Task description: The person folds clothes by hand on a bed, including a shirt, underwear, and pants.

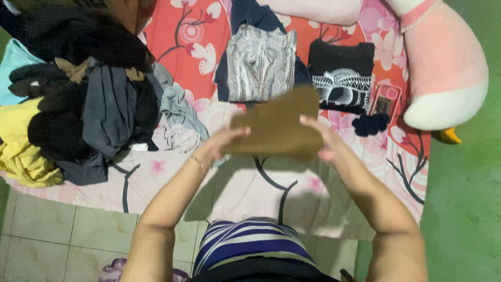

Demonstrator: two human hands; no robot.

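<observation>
From the head camera, the left hand (216, 146) and the right hand (326, 141) hold a brown cloth (276, 125) in the air above the bed (235, 193), fingers closed on its left and right edges. The cloth's long axis runs side to side, with one corner rising toward the upper right. Bare sheet lies open beneath it, reaching to the bed's near edge. Two folded shirts (261, 62) lie beyond, one heap of clothes (83, 99) sits left, one pink plush toy (443, 68) right.
</observation>
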